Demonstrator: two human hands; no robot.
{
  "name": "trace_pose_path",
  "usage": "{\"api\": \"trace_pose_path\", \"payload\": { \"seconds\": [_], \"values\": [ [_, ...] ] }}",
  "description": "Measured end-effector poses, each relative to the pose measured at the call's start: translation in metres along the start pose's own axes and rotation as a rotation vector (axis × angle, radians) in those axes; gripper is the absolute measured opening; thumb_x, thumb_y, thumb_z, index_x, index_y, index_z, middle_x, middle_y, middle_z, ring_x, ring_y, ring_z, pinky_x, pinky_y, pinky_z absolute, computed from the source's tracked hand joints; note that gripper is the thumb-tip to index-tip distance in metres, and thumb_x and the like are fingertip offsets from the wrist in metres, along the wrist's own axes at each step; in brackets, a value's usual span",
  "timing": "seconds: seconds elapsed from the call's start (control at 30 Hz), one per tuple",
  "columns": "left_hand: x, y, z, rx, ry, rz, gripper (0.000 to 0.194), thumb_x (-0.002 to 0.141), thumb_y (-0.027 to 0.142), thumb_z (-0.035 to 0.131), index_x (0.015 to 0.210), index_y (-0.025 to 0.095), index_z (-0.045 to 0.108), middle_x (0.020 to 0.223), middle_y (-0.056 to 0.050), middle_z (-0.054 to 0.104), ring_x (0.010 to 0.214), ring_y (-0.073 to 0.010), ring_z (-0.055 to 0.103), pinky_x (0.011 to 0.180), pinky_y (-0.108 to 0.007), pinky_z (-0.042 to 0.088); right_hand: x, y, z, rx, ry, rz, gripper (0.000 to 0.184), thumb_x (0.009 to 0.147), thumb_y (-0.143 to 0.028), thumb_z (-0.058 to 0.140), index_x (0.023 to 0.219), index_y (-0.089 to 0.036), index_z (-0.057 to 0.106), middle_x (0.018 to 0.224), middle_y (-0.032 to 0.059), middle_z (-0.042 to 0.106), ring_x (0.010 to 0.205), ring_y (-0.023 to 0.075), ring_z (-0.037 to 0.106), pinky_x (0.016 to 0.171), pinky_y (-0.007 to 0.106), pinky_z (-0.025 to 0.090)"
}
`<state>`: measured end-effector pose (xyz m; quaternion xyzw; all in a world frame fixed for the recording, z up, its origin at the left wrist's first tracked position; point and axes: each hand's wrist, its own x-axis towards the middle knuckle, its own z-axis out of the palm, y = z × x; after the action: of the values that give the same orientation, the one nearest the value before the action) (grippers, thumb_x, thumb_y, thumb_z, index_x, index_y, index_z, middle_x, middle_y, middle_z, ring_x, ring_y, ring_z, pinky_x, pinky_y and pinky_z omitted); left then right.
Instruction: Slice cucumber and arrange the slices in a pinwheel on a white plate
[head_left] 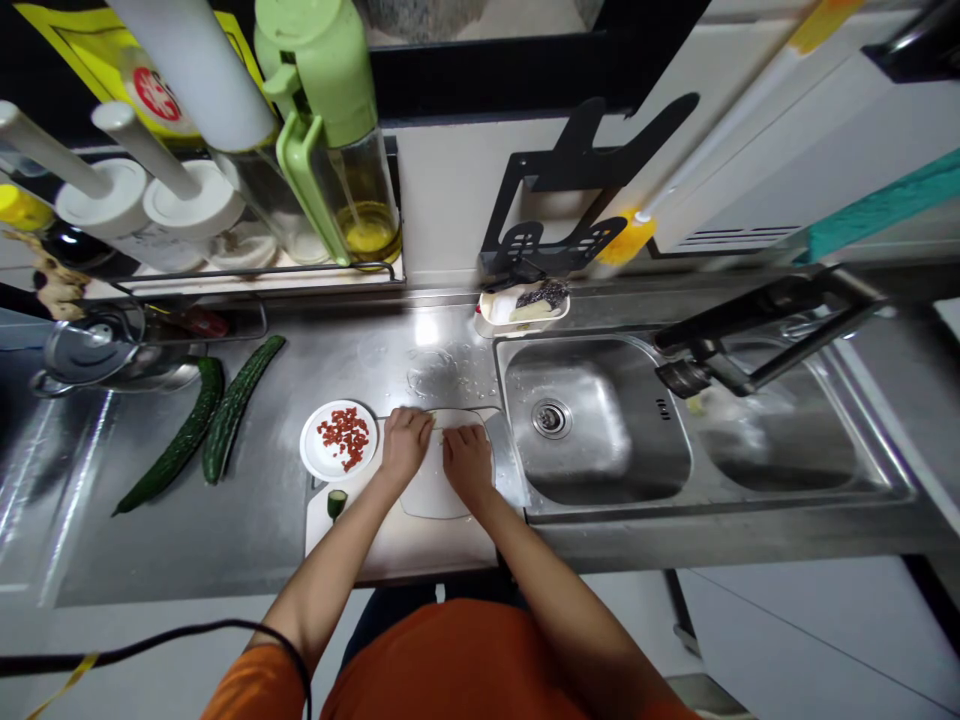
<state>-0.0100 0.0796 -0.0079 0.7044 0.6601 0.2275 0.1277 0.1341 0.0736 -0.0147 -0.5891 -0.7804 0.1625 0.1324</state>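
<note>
My left hand [405, 442] and my right hand [466, 462] rest close together over a clear plastic container [435, 495] that lies on the white cutting board [390, 545]. Both hands have their fingers curled down onto the container's far rim; what lies under them is hidden. A cucumber stub [337, 503] sits on the board's left edge. A white plate of chopped red pieces [339, 440] stands just left of my left hand.
Two long cucumbers [202, 420] lie on the steel counter at left, near a steel pot [97, 350]. A double sink [600, 425] with a black faucet [750, 345] is to the right. Oil bottles [352, 180] and jars stand on the back shelf.
</note>
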Motion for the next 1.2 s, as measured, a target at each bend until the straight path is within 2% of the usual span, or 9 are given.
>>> {"api": "trace_pose_path", "payload": {
  "seconds": [0.1, 0.2, 0.3, 0.43, 0.57, 1.03, 1.2],
  "values": [
    [-0.013, 0.001, -0.004, 0.041, -0.028, 0.038, 0.024, 0.09, 0.025, 0.048, 0.104, 0.02, 0.067, 0.101, -0.009, 0.065, 0.097, -0.0221, 0.051, 0.084, -0.036, 0.04, -0.009, 0.004, -0.002, 0.028, 0.067, -0.073, 0.021, 0.089, -0.019, 0.048, 0.092, -0.018, 0.069, 0.09, 0.008, 0.065, 0.096, 0.0234, 0.045, 0.078, 0.034, 0.035],
    [-0.028, 0.002, -0.002, 0.101, -0.083, 0.087, 0.031, 0.091, 0.023, 0.046, 0.118, 0.02, 0.061, 0.118, -0.01, 0.062, 0.109, -0.0247, 0.048, 0.087, -0.038, 0.039, -0.02, 0.008, 0.001, 0.019, 0.106, -0.154, 0.025, 0.089, -0.017, 0.047, 0.104, -0.018, 0.067, 0.105, 0.0078, 0.065, 0.105, 0.0251, 0.043, 0.083, 0.036, 0.036],
    [-0.039, 0.002, 0.003, 0.16, -0.138, 0.091, 0.038, 0.092, 0.022, 0.043, 0.128, 0.02, 0.053, 0.13, -0.011, 0.055, 0.115, -0.0261, 0.045, 0.089, -0.04, 0.039, -0.028, 0.011, 0.007, -0.022, 0.103, -0.208, 0.033, 0.088, -0.015, 0.047, 0.116, -0.018, 0.063, 0.118, 0.008, 0.062, 0.111, 0.0274, 0.041, 0.085, 0.038, 0.035],
    [-0.043, 0.003, 0.007, 0.223, -0.223, 0.065, 0.044, 0.09, 0.019, 0.043, 0.134, 0.021, 0.047, 0.139, -0.01, 0.048, 0.119, -0.0281, 0.042, 0.09, -0.043, 0.039, -0.032, 0.015, 0.011, -0.068, 0.065, -0.257, 0.038, 0.088, -0.014, 0.046, 0.123, -0.018, 0.059, 0.127, 0.0075, 0.058, 0.116, 0.0291, 0.039, 0.088, 0.04, 0.034],
    [-0.044, 0.005, 0.007, 0.255, -0.265, 0.05, 0.047, 0.09, 0.017, 0.041, 0.136, 0.021, 0.045, 0.143, -0.009, 0.043, 0.122, -0.0293, 0.039, 0.091, -0.045, 0.039, -0.032, 0.017, 0.01, -0.103, 0.024, -0.281, 0.039, 0.089, -0.015, 0.044, 0.126, -0.019, 0.058, 0.132, 0.0067, 0.055, 0.119, 0.0297, 0.038, 0.088, 0.04, 0.033],
    [-0.042, 0.009, 0.008, 0.26, -0.302, 0.054, 0.051, 0.089, 0.015, 0.041, 0.139, 0.023, 0.041, 0.145, -0.008, 0.041, 0.123, -0.0286, 0.037, 0.094, -0.045, 0.038, -0.033, 0.019, 0.009, -0.135, 0.002, -0.259, 0.041, 0.089, -0.015, 0.045, 0.128, -0.018, 0.055, 0.134, 0.0082, 0.054, 0.12, 0.0298, 0.038, 0.09, 0.042, 0.032],
    [-0.042, 0.007, 0.009, 0.24, -0.274, 0.054, 0.049, 0.088, 0.015, 0.042, 0.137, 0.024, 0.044, 0.143, -0.009, 0.044, 0.122, -0.029, 0.039, 0.092, -0.046, 0.04, -0.033, 0.018, 0.009, -0.126, -0.003, -0.256, 0.041, 0.088, -0.014, 0.045, 0.128, -0.018, 0.055, 0.134, 0.0079, 0.053, 0.12, 0.0302, 0.037, 0.09, 0.042, 0.032]
  ]
}}
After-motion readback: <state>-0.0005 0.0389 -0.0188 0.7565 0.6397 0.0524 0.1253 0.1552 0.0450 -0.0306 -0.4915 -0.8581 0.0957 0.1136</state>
